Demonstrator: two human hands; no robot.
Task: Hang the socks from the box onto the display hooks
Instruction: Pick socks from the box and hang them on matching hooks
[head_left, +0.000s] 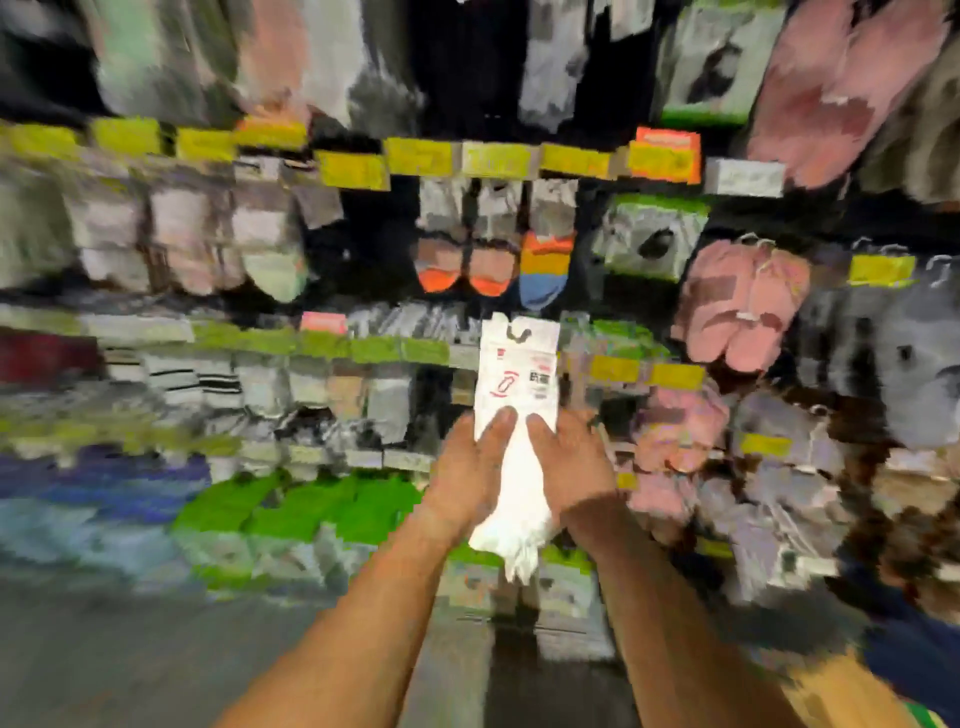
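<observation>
Head camera: both hands hold a white pack of socks (514, 441) up before a blurred wall of hanging socks (493, 244). The left hand (467, 473) and right hand (571, 467) grip the pack from either side, fingers (496, 428) curled over the lower edge of its printed card. The card's black hanger (518, 332) sits at the top, level with a row of yellow and green price tags (421, 156). The white sock fabric hangs down between the wrists.

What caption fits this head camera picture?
Both hands, left and right, hold a white sock pack up to a blurry sock display.
</observation>
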